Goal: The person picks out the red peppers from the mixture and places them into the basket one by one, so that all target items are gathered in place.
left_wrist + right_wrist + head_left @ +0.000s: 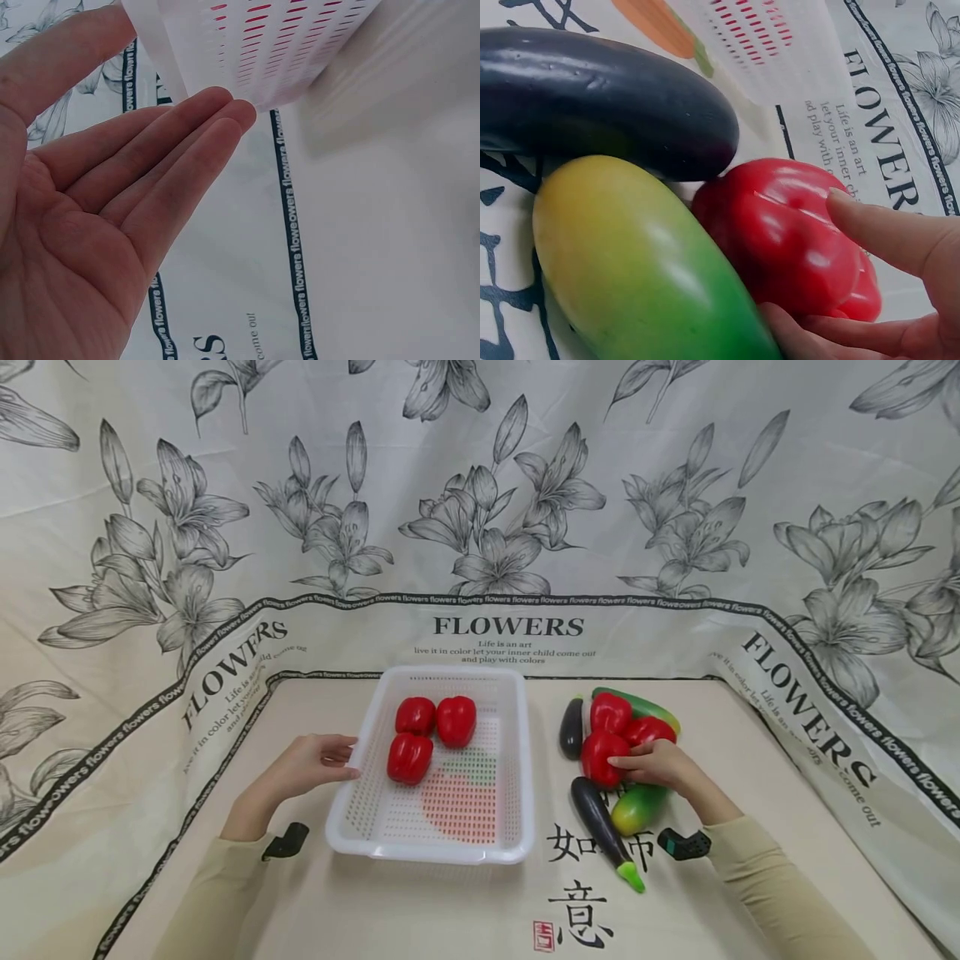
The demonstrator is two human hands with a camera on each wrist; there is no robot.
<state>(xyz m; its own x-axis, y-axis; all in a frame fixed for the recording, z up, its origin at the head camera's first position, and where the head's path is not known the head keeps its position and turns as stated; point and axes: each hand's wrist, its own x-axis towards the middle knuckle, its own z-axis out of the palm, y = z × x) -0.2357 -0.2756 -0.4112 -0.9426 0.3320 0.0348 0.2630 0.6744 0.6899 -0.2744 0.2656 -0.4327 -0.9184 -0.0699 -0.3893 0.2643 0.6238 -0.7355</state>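
Note:
My right hand [660, 764] grips a red bell pepper [602, 758], thumb on one side and fingers low on the other, as the right wrist view shows. Two more red bell peppers [611, 713] lie just behind it. Close by are a dark eggplant [592, 97] and a smooth green-and-yellow fruit [637, 255], which overlaps the fingers in that view. At the left side of a white perforated basket [427, 852], my left hand [311, 766] has its fingers [187, 150] nearly straight, tips right at the basket wall. Three red bell peppers [409, 758] lie inside the basket.
A second eggplant [572, 727] and a long green vegetable [637, 703] lie at the back of the right-hand group. Flower-printed cloth [510, 527] rises behind and at both sides of the table [300, 910]. Black characters [581, 914] mark the table cover.

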